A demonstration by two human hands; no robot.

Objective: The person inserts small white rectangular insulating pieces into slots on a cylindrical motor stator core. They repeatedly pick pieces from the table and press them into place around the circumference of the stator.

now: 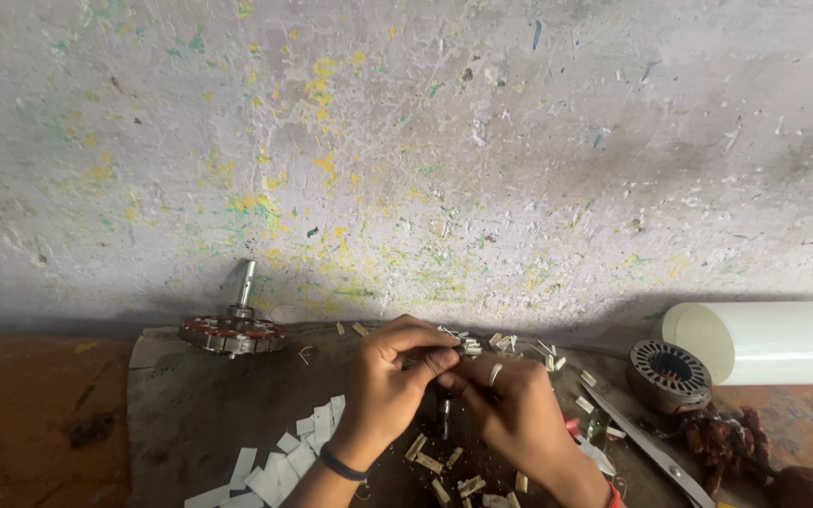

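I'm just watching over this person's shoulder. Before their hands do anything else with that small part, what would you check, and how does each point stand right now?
1. Both hands on the part: left hand and right hand meet over the small dark part: ok.
2. Grip firmness: cannot tell, fingers hide it.
3. Wound rotor out of the way, left of the hands: ok.
4. Long metal blade close beside the right forearm: not ok.
5. White paper strips within reach: ok.

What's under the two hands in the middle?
Under the left hand and right hand lie small pale slips on the dark mat. A thin metal rod pokes down between them. What they pinch is mostly covered.
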